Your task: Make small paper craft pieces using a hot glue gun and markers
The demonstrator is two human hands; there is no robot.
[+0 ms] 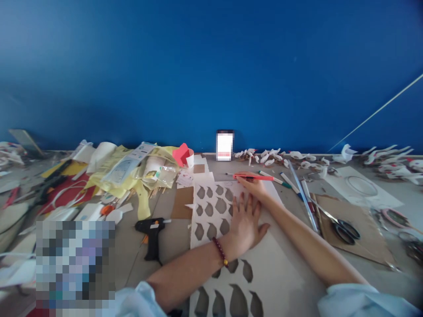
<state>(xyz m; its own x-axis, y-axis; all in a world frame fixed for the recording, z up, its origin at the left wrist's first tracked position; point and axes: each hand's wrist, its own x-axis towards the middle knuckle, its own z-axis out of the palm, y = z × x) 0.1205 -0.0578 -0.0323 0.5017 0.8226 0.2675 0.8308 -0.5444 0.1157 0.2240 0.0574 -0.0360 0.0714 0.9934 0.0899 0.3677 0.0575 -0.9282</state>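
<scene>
My left hand lies flat, fingers stretched out, on a white sheet with several leaf-shaped holes cut out of it. A bead bracelet sits on that wrist. Just beyond it, my right hand is closed around a red pen or cutter, which it holds level over the far edge of the sheet. A larger white sheet with more cut-outs runs toward me under both forearms.
A black glue gun lies left of the sheet. Scissors rest on brown cardboard at the right, beside a ruler and markers. Yellow bags and paper clutter fill the left; white cut shapes line the blue wall.
</scene>
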